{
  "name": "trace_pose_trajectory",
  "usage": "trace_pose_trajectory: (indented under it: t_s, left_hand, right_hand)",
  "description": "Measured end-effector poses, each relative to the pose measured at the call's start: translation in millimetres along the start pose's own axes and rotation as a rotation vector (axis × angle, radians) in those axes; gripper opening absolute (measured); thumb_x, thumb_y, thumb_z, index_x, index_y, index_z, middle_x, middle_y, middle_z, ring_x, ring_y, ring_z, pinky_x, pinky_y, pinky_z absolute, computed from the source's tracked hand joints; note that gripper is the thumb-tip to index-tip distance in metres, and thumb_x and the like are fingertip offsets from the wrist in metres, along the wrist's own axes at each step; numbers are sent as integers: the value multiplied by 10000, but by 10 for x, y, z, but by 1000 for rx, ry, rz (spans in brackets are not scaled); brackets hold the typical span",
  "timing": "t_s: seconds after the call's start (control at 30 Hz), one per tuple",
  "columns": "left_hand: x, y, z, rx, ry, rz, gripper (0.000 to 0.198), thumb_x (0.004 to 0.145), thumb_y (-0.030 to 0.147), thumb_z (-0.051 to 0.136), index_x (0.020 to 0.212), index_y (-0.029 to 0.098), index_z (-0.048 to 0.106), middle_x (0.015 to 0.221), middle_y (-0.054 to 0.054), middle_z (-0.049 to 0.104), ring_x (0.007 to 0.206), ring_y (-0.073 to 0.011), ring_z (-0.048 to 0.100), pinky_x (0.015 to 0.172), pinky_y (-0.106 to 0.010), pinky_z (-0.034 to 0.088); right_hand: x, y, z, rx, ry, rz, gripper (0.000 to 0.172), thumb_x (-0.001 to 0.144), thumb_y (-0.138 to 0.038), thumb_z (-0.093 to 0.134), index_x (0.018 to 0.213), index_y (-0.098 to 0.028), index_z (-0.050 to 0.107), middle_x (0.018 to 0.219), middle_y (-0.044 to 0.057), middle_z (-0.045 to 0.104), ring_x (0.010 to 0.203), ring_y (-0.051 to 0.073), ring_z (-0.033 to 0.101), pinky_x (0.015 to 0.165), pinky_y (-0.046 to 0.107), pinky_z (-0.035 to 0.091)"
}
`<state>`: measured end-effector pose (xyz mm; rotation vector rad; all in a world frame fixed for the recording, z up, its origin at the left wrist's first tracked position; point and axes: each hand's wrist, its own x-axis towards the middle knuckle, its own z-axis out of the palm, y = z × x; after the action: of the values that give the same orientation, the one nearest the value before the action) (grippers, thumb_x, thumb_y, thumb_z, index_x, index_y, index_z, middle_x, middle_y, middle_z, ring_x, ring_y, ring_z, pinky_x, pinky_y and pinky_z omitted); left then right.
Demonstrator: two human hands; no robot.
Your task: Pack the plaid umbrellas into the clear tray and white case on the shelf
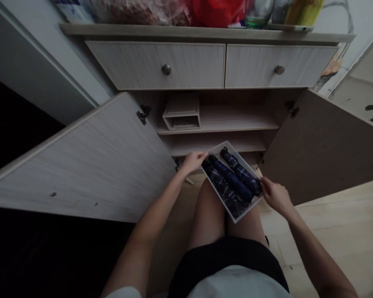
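Observation:
A white rectangular box (218, 193) is held at a slant above my thighs. Three folded umbrellas lie side by side in it: a plain blue one (231, 179) in the middle, a plaid one (240, 169) on the right and another dark plaid one (225, 192) on the left. My left hand (194, 161) pinches the box's upper left edge. At the right corner, my right hand (275, 195) grips the rim, fingers closed.
Behind the box stands a cabinet with both doors (90, 165) (326, 149) swung wide. A small white box (182, 111) sits on its upper shelf (236, 118). Above are two closed drawers (192, 66) and a cluttered top with a red bag (217, 12).

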<state>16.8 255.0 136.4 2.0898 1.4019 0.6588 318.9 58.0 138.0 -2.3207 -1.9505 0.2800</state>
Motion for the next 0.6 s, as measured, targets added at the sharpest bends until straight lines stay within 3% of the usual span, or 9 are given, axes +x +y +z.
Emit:
trace_pose_trajectory:
  t_s: [0.17,0.3,0.47,0.6]
  left_hand:
    - [-834,5,122,85,130,-167,410,958,415,439,812,176,739,750,-82,728,728,-221,649,659,-285,408]
    - [-1309,120,288,158,175,-303,401,982,356,401,853,166,730,750,-111,727,693,-223,651,646,-294,372]
    - [-1493,254,417,172,201,-420,378,1000,305,392,906,164,729,816,-145,752,760,-243,700,666,-297,376]
    - [-1507,243,451,192,163,-441,391,1007,320,382,888,176,725,819,-144,755,792,-258,716,691,-304,406]
  right_hand:
    - [585,208,-331,46,-4,-215,335,974,-280,444,1173,-243,711,1022,81,770,890,234,716,667,256,414]
    - [893,214,-349,138,-60,-389,325,956,-303,473,1126,-255,747,956,60,778,836,209,716,672,244,432]
    - [1068,284,-82,319,-102,-439,352,928,-377,480,1073,-226,763,953,77,778,820,234,716,704,289,481]
    - [1024,363,238,625,-16,-309,536,870,-594,521,1157,-191,726,1093,114,753,915,278,707,814,374,541]
